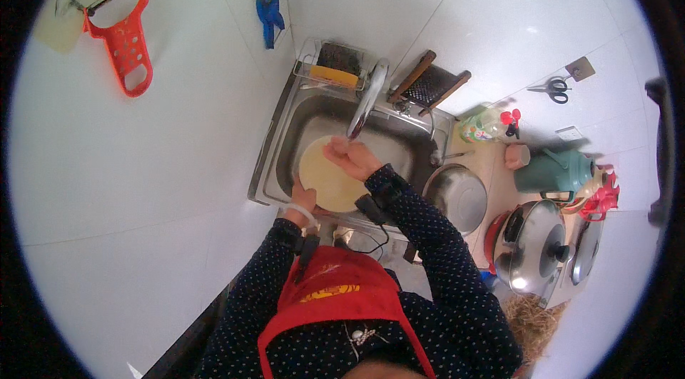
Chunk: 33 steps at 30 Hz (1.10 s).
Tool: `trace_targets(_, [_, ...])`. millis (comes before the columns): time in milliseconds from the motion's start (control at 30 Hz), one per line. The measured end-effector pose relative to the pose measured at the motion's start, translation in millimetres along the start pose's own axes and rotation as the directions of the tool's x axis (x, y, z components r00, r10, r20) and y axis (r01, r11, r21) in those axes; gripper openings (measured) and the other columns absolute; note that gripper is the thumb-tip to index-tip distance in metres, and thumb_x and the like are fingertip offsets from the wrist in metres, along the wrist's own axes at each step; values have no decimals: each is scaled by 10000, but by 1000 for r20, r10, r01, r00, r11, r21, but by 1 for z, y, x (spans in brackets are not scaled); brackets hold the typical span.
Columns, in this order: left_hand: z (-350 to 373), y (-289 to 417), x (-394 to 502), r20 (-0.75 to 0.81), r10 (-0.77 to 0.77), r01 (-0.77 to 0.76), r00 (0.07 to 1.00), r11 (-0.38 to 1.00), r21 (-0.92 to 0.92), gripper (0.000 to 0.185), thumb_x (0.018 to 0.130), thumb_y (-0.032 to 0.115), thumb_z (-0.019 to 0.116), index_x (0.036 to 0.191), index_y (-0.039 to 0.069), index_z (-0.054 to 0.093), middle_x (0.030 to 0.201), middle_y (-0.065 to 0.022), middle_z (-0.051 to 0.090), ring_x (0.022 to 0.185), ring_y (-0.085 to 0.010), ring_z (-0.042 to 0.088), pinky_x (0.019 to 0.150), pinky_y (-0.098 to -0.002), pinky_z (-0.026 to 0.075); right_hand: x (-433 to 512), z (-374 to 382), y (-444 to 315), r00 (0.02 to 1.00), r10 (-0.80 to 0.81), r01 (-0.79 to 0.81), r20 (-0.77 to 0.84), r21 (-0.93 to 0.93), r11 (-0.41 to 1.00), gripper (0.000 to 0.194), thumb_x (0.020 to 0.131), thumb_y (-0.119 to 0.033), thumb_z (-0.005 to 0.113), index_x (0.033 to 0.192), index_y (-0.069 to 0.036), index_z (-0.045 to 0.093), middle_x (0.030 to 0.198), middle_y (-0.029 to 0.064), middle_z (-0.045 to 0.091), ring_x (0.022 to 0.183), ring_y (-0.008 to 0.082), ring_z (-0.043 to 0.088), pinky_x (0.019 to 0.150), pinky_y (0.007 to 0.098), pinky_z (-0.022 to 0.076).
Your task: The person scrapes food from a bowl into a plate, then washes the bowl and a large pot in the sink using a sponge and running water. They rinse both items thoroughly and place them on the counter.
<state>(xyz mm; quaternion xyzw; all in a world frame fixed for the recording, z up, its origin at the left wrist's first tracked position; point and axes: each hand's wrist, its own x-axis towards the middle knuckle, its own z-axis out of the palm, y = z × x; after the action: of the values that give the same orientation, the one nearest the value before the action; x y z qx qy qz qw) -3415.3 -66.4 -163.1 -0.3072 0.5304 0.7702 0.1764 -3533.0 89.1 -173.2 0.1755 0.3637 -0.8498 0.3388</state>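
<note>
A round, pale yellow disc (326,181), perhaps a board or a plate, is tilted over the stainless steel sink (412,157). Its left edge is in the grip of my left hand (303,198), with the thumb lying on the face. My right hand (354,157) is just below the spout of the chrome faucet (369,98), over the disc's upper right part. The right fingers are bent and close together, and their undersides are hidden. Whether that palm has anything in it cannot be seen, nor is running water plain.
Right of the sink an upturned metal bowl (457,199) sits on the counter. Past it are a lidded pan (530,245), a green thermos (554,175), a pink cup (517,156) and a bottle (484,124). A grater (431,84) and wire rack (307,58) stand behind.
</note>
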Motion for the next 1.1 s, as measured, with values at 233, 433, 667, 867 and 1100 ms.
trace_targets(233, [12, 24, -21, -53, -91, 92, 994, 996, 6, 566, 792, -27, 424, 1347, 67, 362, 1246, -170, 508, 1039, -337, 590, 778, -431, 573, 2, 17, -78, 832, -439, 459, 338, -864, 205, 386, 839, 28, 536, 1221, -27, 523, 1100, 74, 530, 999, 188, 548, 862, 334, 453])
trace_targets(433, [5, 12, -16, -32, -73, 72, 997, 997, -21, 577, 778, 27, 480, 1344, 32, 365, 1227, -200, 539, 1032, -359, 592, 878, -393, 509, 40, 71, -128, 605, -539, 558, 586, -795, -238, 544, 789, 100, 476, 1320, 6, 403, 1326, 250, 410, 1161, 400, 461, 999, 411, 388])
trace_targets(667, [3, 17, -16, -6, 2, -1, 1000, 990, 141, 583, 788, -24, 388, 1359, 51, 298, 1238, -216, 513, 989, -386, 622, 585, -460, 595, 78, 90, -143, 589, -565, 211, 578, -784, -583, 584, 821, -85, 609, 1360, -61, 383, 1279, 181, 476, 1089, 396, 481, 936, 453, 418])
trace_targets(867, [4, 6, -8, 1, -79, 79, 997, 995, 57, 562, 785, -37, 387, 1333, 59, 312, 1226, -225, 509, 973, -395, 628, 547, -465, 609, 78, 94, -145, 657, -605, 86, 450, -842, -533, 511, 747, -140, 714, 1195, -64, 481, 1113, 154, 514, 1042, 378, 523, 833, 476, 483])
trace_targets(1100, [2, -15, 7, 10, -64, 65, 998, 997, -39, 565, 799, -46, 400, 1345, 70, 306, 1230, -205, 515, 980, -406, 620, 583, -481, 612, 67, 88, -138, 342, -722, 377, 601, -792, -481, 395, 727, -112, 705, 1045, -24, 489, 1005, 189, 499, 940, 385, 524, 767, 441, 467])
